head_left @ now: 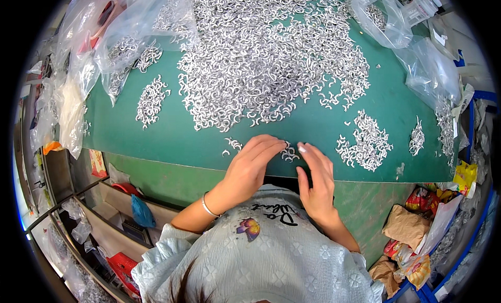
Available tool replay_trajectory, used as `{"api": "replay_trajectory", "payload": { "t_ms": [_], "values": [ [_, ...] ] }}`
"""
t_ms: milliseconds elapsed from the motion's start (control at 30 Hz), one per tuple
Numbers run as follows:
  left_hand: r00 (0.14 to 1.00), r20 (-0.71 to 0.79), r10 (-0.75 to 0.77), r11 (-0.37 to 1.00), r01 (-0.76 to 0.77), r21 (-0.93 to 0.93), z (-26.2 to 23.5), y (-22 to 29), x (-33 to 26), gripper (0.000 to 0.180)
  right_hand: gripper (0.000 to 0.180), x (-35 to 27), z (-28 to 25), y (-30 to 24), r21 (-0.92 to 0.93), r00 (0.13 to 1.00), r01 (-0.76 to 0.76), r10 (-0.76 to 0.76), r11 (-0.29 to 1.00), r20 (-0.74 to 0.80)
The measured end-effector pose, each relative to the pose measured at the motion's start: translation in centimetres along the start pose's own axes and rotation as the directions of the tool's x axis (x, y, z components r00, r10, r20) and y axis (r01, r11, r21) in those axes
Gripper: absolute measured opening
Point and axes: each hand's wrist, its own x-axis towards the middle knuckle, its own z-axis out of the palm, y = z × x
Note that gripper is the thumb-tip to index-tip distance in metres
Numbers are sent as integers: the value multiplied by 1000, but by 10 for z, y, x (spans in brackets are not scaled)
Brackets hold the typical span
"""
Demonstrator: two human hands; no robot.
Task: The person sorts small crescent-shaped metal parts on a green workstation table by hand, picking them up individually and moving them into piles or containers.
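Small silver crescent-shaped metal pieces (289,153) lie in a little cluster near the table's front edge, between my two hands. My left hand (254,159) reaches over the table with its fingers stretched out side by side, the fingertips at the cluster's left edge; its thumb is hidden. On the other side, my right hand (317,172) has its fingers extended and the thumb held apart, with nothing visible in it. A few loose crescents (233,144) rest just left of my left hand. Beyond both hands spreads a large heap of the same crescents (250,63).
Smaller piles lie at left (152,102) and right (364,141) on the green tabletop (120,136). Clear plastic bags (386,21) sit along both sides, near a white bottle (421,10). Shelving (122,219) stands below left; a brown paper bag (407,226) and packets lie below right.
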Motion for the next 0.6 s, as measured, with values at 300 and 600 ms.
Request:
{"api": "replay_trajectory", "payload": {
  "t_ms": [300,600],
  "values": [
    [938,-319,-133,982,168,83,-20,-6,-15,32,48,-8,12,-9,204,996,-66,52,977,70],
    [954,-266,-140,985,161,59,-16,-5,-23,34,51,2,24,-13,176,984,-70,39,982,173]
  ]
}}
